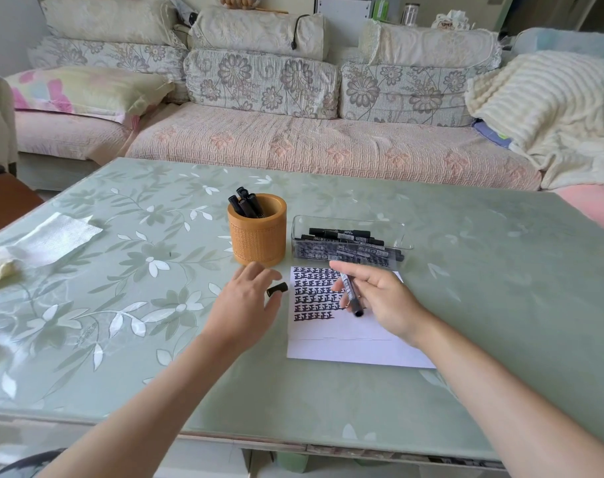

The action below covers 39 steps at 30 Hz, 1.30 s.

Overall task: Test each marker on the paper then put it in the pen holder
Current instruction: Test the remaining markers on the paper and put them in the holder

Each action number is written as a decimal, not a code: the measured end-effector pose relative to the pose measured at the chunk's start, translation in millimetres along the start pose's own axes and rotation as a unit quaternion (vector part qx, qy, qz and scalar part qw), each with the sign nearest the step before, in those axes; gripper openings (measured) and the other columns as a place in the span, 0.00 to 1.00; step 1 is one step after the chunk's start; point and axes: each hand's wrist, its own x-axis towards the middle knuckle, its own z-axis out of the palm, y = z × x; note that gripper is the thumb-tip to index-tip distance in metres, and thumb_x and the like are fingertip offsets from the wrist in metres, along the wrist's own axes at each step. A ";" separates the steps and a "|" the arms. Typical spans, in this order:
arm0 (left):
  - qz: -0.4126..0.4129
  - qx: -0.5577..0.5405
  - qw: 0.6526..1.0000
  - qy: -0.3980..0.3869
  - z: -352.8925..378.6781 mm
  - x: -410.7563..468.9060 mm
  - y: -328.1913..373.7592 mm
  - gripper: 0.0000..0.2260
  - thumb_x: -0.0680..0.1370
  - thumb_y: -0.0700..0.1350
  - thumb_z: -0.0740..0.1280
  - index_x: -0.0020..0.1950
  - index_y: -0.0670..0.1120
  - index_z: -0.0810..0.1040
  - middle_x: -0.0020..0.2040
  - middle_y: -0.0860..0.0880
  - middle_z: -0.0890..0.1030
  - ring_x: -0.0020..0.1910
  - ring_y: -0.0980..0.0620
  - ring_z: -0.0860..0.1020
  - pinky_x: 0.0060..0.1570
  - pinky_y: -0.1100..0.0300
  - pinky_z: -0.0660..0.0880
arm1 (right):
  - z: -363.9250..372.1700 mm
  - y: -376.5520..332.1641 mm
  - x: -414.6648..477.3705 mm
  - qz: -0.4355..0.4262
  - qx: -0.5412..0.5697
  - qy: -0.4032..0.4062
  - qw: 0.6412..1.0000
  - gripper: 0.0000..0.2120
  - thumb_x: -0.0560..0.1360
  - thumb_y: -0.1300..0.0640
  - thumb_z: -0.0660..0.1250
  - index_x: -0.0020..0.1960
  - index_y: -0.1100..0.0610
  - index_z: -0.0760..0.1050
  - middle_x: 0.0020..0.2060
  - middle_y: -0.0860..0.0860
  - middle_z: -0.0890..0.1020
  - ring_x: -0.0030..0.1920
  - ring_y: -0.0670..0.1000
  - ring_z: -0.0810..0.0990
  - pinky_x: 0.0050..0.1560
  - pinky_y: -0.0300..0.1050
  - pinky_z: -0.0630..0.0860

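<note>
table (466, 305) bearing all | paper (345, 350) lying front-ctr, showing black marks | clear tray (295, 232) sitting behind paper, holding loose markers (338, 232) | pen holder (257, 243) standing left of tray | R hand (383, 298) gripping marker (349, 293) over paper | L hand (245, 305) pinching cap (277, 289) beside paper

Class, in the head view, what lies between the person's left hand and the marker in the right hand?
A black cap at the left hand, then the left part of the paper with rows of black test marks. The head view shows this.
</note>
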 end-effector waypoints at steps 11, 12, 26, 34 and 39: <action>-0.031 -0.014 0.999 -0.012 -4.2 9.2 -4.9 0.05 0.76 0.45 0.69 0.51 0.50 0.81 0.46 0.53 0.77 0.48 0.52 0.73 0.41 0.59 0.68 | -2.3 -0.2 7.6 -0.012 -0.187 0.063 0.980 0.16 0.74 0.63 0.72 0.49 0.42 0.75 0.42 0.45 0.78 0.34 0.46 0.73 0.41 0.41 0.75; -0.026 -0.020 0.999 -0.006 -6.0 9.4 -2.9 0.04 0.76 0.46 0.69 0.50 0.50 0.81 0.45 0.54 0.77 0.46 0.53 0.74 0.40 0.60 0.69 | -2.5 1.1 8.2 -0.014 -0.212 0.083 0.974 0.15 0.72 0.61 0.74 0.49 0.41 0.77 0.42 0.43 0.80 0.36 0.43 0.75 0.45 0.40 0.75; 0.065 -0.053 0.996 -0.013 -7.8 5.3 12.6 0.05 0.76 0.45 0.70 0.51 0.50 0.81 0.41 0.57 0.75 0.41 0.58 0.72 0.40 0.66 0.70 | 4.6 0.7 8.4 -0.066 -0.334 0.082 0.937 0.08 0.74 0.58 0.71 0.51 0.48 0.82 0.49 0.42 0.82 0.54 0.45 0.79 0.58 0.42 0.73; 0.091 -0.074 0.991 -0.068 -11.0 4.8 16.5 0.13 0.79 0.53 0.60 0.53 0.50 0.81 0.42 0.56 0.76 0.42 0.58 0.72 0.42 0.63 0.70 | 11.2 0.8 5.5 -0.064 -0.345 0.036 0.936 0.12 0.70 0.57 0.75 0.52 0.47 0.80 0.49 0.40 0.81 0.51 0.39 0.77 0.49 0.25 0.67; 0.105 -0.089 0.989 -0.052 -19.6 9.2 17.6 0.11 0.78 0.50 0.63 0.51 0.48 0.83 0.40 0.54 0.77 0.41 0.55 0.73 0.41 0.63 0.69 | 14.3 -4.6 8.9 -0.063 -0.359 0.062 0.929 0.09 0.71 0.52 0.75 0.50 0.47 0.83 0.49 0.41 0.84 0.52 0.43 0.79 0.55 0.38 0.73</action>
